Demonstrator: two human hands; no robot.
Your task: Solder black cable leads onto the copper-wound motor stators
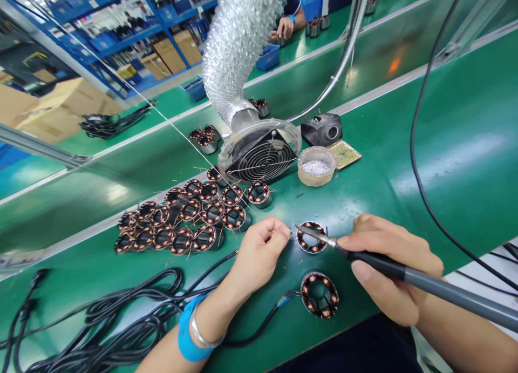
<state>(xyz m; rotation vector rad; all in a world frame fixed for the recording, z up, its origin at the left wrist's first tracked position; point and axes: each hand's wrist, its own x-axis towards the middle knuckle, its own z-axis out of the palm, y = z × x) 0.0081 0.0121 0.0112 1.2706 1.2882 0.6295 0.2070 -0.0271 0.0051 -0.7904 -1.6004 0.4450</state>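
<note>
The right hand's (392, 265) fingers are clamped around the soldering iron (441, 285), its metal tip laid across the far edge of the wound ring (311, 249), which sits on the green worktop (364, 185) between the 2 hands. The left hand's (259, 251) fingers are pressed together in a pinch just left of that ring; whatever they grip is too small to tell. This looks like heat work at the ring's edge, best done with both wrists steadied, the tip kept to the left edge and off the copper coils, and the left fingertips held clear of the hot metal. A light touch should serve, since fine wire probably bends or scorches easily. The ring has a dark slotted core with shiny, rounded copper bundles spaced around an open centre. Nearer lies a 2nd wound ring (332, 297), joined at its left to a smooth black cable (259, 335). Beyond stand a round, pale, thick-walled cup (316, 180) of bright silvery bits, a flat yellowish pad (347, 155), and a round fan hood (265, 160) fed by a crinkled foil duct (243, 43).
</note>
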